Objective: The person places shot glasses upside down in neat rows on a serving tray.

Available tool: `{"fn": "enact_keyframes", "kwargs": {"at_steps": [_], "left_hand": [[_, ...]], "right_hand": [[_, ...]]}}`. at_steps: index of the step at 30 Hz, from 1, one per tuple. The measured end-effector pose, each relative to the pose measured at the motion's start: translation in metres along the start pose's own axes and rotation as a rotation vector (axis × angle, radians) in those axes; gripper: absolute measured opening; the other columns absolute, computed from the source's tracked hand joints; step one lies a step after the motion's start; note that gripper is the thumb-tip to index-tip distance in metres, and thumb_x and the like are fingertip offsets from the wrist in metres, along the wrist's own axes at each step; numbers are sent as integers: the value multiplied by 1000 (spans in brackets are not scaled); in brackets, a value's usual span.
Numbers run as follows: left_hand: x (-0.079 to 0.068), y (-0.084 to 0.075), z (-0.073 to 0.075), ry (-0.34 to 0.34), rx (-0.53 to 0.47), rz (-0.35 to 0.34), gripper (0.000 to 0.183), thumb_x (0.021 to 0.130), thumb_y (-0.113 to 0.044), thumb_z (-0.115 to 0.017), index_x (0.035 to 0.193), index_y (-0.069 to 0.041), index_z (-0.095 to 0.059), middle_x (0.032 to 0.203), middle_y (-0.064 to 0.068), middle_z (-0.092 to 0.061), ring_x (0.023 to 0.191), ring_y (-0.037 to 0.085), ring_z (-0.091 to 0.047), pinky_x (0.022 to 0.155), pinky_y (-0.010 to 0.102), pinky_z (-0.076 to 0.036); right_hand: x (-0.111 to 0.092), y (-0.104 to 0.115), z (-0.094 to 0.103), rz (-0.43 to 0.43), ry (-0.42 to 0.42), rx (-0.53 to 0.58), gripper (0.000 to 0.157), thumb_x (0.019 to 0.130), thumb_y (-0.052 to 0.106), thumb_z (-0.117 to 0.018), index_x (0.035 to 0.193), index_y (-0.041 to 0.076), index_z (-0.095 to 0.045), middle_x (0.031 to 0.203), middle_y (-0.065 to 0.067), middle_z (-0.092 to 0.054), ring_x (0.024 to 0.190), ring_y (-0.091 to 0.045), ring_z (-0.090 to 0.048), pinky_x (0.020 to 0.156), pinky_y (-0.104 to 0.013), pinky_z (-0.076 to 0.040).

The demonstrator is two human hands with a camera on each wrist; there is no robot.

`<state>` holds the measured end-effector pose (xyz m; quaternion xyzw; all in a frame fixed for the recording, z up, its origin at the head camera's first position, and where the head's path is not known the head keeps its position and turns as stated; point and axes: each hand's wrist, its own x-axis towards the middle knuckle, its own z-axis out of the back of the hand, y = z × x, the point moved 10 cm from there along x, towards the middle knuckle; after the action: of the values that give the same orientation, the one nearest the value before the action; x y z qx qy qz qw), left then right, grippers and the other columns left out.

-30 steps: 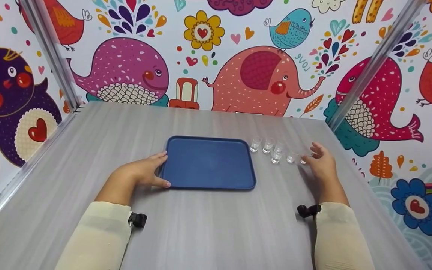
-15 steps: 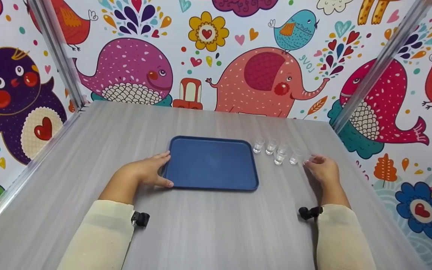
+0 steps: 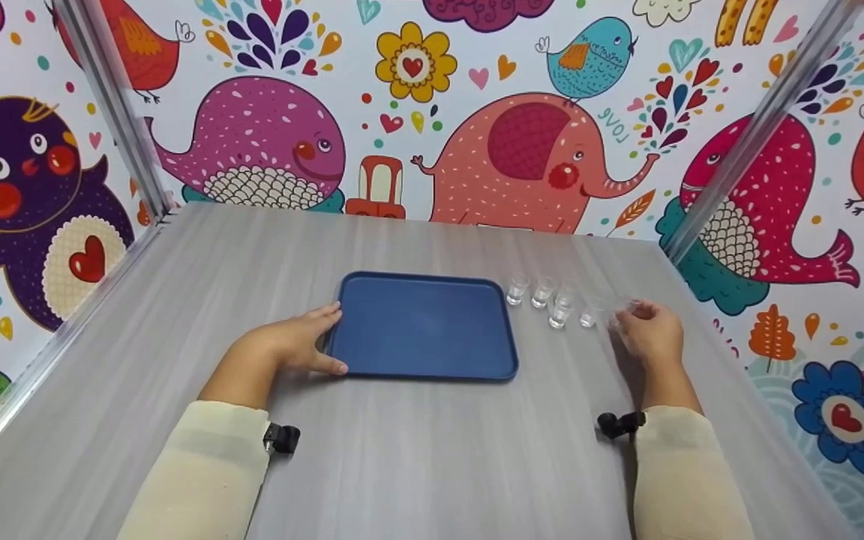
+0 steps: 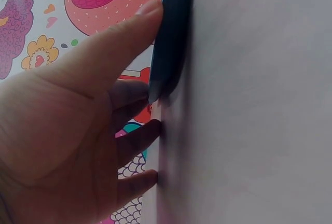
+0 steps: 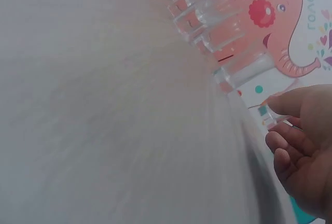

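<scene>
A dark blue rectangular tray (image 3: 424, 326) lies flat on the table. My left hand (image 3: 293, 341) rests at its left edge, fingers spread and fairly straight; in the left wrist view the thumb (image 4: 148, 19) touches the tray's rim (image 4: 174, 37). On the other side, my right hand (image 3: 651, 330) pinches a small clear shot glass (image 5: 267, 116) between thumb and fingers, which hide most of it. Left of that hand stand several more clear shot glasses (image 3: 558, 313), upright and grouped near the tray's right edge. The closest one (image 3: 588, 316) is a short way from the fingers.
The grey wood-grain table (image 3: 432, 457) reaches to a printed cartoon wall (image 3: 402, 127) at the back. Metal posts (image 3: 121, 112) stand at its back corners. A small black camera (image 3: 282, 438) sits at each sleeve cuff.
My right hand has closed its fingers on the rightmost shot glass and shifted up slightly with it. The left hand stays at the tray's edge. The view has shifted slightly.
</scene>
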<state>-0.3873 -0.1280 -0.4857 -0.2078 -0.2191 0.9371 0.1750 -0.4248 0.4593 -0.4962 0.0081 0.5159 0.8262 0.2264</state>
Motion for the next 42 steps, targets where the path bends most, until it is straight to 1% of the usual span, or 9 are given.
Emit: {"fn": "enact_keyframes", "kwargs": {"at_steps": [2, 4, 11, 17, 23, 29, 33, 38, 42], "left_hand": [[1, -1, 0, -2, -2, -4, 111, 91, -53, -83, 171, -7, -22, 183, 10, -11, 168, 43, -13, 135, 65, -18], [2, -1, 0, -4, 5, -10, 112, 90, -53, -83, 171, -6, -22, 183, 11, -11, 167, 44, -14, 134, 65, -18], [2, -1, 0, -1, -4, 12, 110, 90, -52, -83, 172, -9, -23, 183, 6, -10, 168, 42, -14, 134, 66, -19], [2, -2, 1, -7, 3, 8, 110, 91, -52, -83, 171, -9, -23, 183, 7, -11, 168, 43, -14, 134, 66, -19], [1, 0, 0, -11, 3, 7, 109, 91, -53, -82, 171, -8, -23, 183, 8, -11, 168, 43, -14, 134, 66, -19], [-1, 3, 0, -9, 5, 3, 110, 91, -53, -82, 171, -8, -22, 183, 9, -10, 167, 44, -14, 134, 66, -19], [-2, 1, 1, -8, 9, -7, 111, 91, -53, -83, 171, -6, -22, 183, 11, -11, 167, 46, -14, 134, 67, -19], [-2, -1, 1, -5, 6, 0, 112, 90, -53, -83, 171, -7, -22, 183, 12, -11, 167, 45, -14, 133, 68, -19], [-1, 0, 0, -3, 1, 15, 111, 91, -53, -83, 172, -9, -22, 183, 9, -10, 168, 44, -13, 133, 68, -18]], "right_hand": [[-2, 2, 2, -22, -8, 62, 61, 107, 36, -67, 161, 14, -47, 159, -12, -50, 137, -26, -53, 122, -38, -50], [-4, 4, 4, -34, -18, 85, 62, 106, 38, -67, 161, 16, -46, 159, -10, -50, 135, -24, -55, 120, -36, -52], [-12, 19, 12, -24, -58, 75, 63, 104, 47, -68, 160, 25, -49, 162, -3, -50, 142, -25, -53, 122, -37, -49], [-19, 41, 3, 19, -37, 49, 63, 102, 49, -70, 157, 24, -52, 157, -4, -54, 143, -24, -52, 127, -40, -45], [-33, 71, -23, 105, -2, -5, 59, 100, 50, -73, 150, 22, -58, 147, -5, -60, 137, -24, -56, 122, -40, -49], [-51, 102, -56, 213, 48, -53, 52, 100, 44, -76, 143, 19, -64, 137, -8, -65, 125, -25, -61, 107, -37, -56], [-63, 121, -81, 318, 68, -75, 44, 98, 37, -78, 135, 16, -68, 129, -9, -70, 117, -23, -65, 97, -30, -58], [-83, 146, -113, 479, 87, -49, 36, 95, 27, -81, 126, 10, -74, 117, -12, -75, 106, -24, -70, 84, -24, -60], [-98, 158, -137, 525, 115, -35, 37, 94, 31, -83, 124, 12, -75, 111, -9, -74, 102, -23, -69, 83, -26, -61]]}}
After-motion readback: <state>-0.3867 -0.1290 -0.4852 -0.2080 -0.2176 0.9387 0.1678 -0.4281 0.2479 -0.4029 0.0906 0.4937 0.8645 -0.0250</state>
